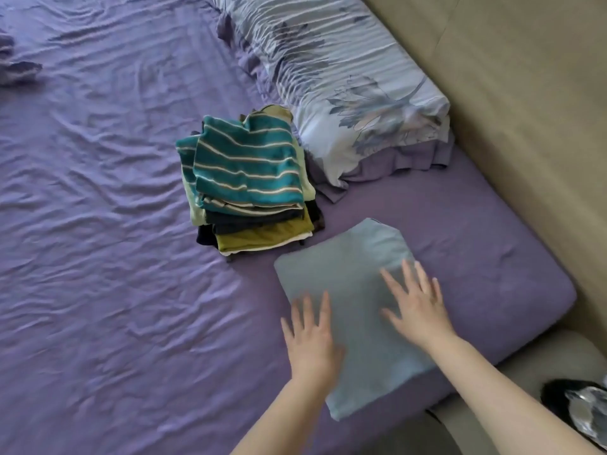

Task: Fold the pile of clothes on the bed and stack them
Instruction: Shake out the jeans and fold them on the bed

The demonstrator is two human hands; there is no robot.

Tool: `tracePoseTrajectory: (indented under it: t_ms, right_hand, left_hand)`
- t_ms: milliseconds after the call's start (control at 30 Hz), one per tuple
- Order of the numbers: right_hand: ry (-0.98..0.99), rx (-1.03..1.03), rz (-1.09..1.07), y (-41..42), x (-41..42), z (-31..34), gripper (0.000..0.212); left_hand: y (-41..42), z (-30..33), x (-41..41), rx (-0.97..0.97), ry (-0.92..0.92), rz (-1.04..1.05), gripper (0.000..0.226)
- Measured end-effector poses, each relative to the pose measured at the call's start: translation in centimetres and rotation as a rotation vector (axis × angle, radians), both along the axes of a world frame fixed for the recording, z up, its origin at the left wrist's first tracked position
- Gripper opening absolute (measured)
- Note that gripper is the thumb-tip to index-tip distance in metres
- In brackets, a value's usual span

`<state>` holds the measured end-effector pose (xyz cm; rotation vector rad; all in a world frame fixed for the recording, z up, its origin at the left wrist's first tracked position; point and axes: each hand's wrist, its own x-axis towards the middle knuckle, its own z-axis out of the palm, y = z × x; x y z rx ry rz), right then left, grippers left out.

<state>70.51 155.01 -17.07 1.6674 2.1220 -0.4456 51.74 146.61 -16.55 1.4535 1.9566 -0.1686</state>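
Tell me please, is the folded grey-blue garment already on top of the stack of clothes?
No, the folded grey-blue garment lies flat on the purple sheet beside the stack.

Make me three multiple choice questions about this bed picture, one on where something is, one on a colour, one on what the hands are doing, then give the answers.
1. Where is the stack of folded clothes?
A. beside the floral pillow
B. on the floor
C. under the grey garment

2. What colour is the top item of the stack?
A. plain red
B. teal with pale stripes
C. black

3. How are the left hand and right hand?
A. both gripping the pillow
B. flat with straight fingers on the folded grey garment
C. holding nothing, off the bed

Answers: 1 A, the stack sits next to the pillow on the purple sheet; 2 B, striped teal cloth lies uppermost; 3 B, both palms lie spread on the grey fabric.
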Motion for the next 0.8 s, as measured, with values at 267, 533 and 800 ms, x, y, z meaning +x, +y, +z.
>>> tracePoseTrajectory:
  t_ms: [267, 533, 800]
  right_hand:
    - [0.041, -0.199, 0.081, 2.5, -4.7, -2.9, 0.064]
    - [0.645, -0.248, -0.580, 10.4, -11.2, 0.9, 0.055]
    - [1.093, -0.413, -0.867, 18.7, -18.9, 1.3, 0.045]
  left_hand:
    - [2.4, -3.1, -3.7, -0.065, -0.002, -0.419, 0.083]
    - [4.6, -2.6, -12.1, 0.114, -0.385, 0.592, 0.019]
    - [13.3, -2.6, -25.5, 0.132, -0.773, 1.333, 0.061]
